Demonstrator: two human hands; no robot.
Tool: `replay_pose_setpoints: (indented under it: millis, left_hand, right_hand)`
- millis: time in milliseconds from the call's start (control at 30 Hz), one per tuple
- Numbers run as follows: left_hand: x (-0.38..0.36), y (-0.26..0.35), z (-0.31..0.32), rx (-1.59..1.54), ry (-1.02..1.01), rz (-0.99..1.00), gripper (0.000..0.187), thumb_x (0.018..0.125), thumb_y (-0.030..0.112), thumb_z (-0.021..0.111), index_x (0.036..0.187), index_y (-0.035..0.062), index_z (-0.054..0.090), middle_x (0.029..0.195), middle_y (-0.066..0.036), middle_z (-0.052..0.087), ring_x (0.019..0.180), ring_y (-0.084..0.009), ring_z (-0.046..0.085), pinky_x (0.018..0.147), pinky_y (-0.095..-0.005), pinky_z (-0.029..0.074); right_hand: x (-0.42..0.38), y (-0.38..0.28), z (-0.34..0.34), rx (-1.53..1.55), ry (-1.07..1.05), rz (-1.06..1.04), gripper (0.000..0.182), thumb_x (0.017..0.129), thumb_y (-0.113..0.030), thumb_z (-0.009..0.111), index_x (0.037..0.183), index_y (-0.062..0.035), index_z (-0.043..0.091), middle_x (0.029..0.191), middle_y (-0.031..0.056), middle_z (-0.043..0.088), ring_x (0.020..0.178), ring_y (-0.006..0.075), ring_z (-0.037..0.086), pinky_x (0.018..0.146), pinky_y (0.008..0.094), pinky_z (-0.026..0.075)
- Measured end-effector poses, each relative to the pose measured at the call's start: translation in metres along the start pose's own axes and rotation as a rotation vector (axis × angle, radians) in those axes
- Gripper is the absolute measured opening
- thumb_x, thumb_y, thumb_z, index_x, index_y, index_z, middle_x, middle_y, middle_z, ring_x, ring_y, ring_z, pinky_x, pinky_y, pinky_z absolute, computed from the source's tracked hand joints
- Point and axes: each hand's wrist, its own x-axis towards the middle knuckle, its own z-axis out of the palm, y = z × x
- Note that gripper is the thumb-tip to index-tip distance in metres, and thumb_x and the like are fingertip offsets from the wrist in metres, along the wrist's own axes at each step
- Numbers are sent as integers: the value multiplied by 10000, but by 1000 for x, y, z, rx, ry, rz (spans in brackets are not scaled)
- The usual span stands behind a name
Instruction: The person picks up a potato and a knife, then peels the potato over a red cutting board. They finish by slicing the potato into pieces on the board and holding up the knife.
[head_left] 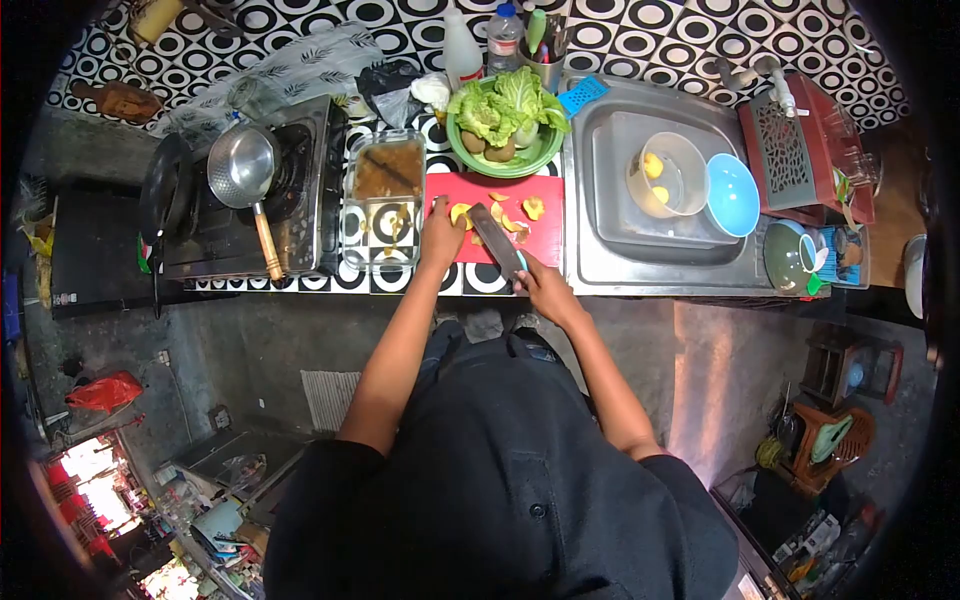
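Observation:
A red cutting board (545, 195) lies on the patterned counter in front of me. My right hand (548, 290) is closed round the handle of a broad-bladed kitchen knife (492, 238), its blade slanting up and left over the board. At the board's left side my left hand (441, 236) has its fingers on a yellow piece of fruit or vegetable (460, 213), close to the blade. Several yellow-orange pieces and peelings (533, 208) lie right of the blade. Behind the board stands a green bowl (510, 168) with leafy greens (500, 110) and brown round items.
Left of the board are a glass dish of brown liquid (390, 170) and a stove (300, 210) with a strainer ladle (244, 168). To the right, the sink (610, 255) has a clear container (668, 175) with yellow pieces and a blue bowl (732, 195).

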Motion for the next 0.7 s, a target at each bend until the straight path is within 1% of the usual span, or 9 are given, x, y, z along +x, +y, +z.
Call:
replay_pose_setpoints:
  millis: [133,200,233,300,333,400,533,600,700]
  left_hand:
    - [4,-14,-8,5,-113,241,402,948,146,589,1348,115,573,1171,-253,654,1130,-418,610,965,-493,486]
    - [6,-19,-11,70,-82,370,410,954,135,589,1362,111,574,1163,-228,643,1057,-389,626,912,-460,495]
    - [5,-20,-13,100,-67,434,414,956,129,589,1369,109,574,1158,-215,638,1020,-374,633,886,-443,500]
    - [7,-16,-23,86,-228,423,452,941,117,612,1390,116,562,1159,-193,619,1037,-361,627,895,-436,499]
    - [9,-14,-28,82,-308,418,472,933,112,623,1400,120,557,1159,-182,610,1046,-354,624,900,-432,498]
    - [14,-18,-29,56,-309,469,489,911,93,651,1391,118,561,1122,-169,602,1039,-347,627,898,-431,501]
    - [22,-16,-32,47,-352,508,528,868,55,697,1376,105,563,1135,-161,606,1046,-344,627,899,-435,501]
    - [29,-14,-36,67,-397,515,502,855,55,694,1343,99,582,1200,-164,608,1111,-371,611,923,-448,507]
    - [39,-16,-38,73,-434,556,495,834,46,705,1316,78,598,1246,-169,615,1153,-385,601,951,-451,505]
  right_hand:
    - [3,1,6,-105,50,60,489,1022,-109,522,1494,-33,419,885,224,693,829,317,694,797,402,517]
    - [1,-2,6,-79,54,110,502,1027,-111,526,1515,-67,416,866,200,691,831,277,682,815,372,510]
    - [0,0,8,-87,68,95,501,1021,-106,526,1508,-58,420,903,221,696,859,317,686,820,387,512]
    - [-1,0,11,-105,94,61,498,1009,-95,526,1494,-40,429,976,264,705,914,396,696,829,419,517]
    - [-2,-2,12,-132,103,64,499,1007,-95,528,1493,-40,431,989,268,704,924,400,695,834,421,517]
    - [-5,-6,14,-184,124,74,502,1003,-95,534,1492,-41,434,1013,276,702,945,408,693,844,425,516]
    - [-9,-9,21,-167,181,75,504,991,-69,536,1484,-27,441,1006,286,698,933,406,701,830,425,525]
    - [-9,-7,26,-167,208,56,506,985,-53,533,1481,-18,441,993,288,698,927,401,707,819,420,531]
    - [-11,-12,34,-74,244,124,457,1016,-80,519,1468,-30,474,1013,310,691,952,344,728,852,374,528]
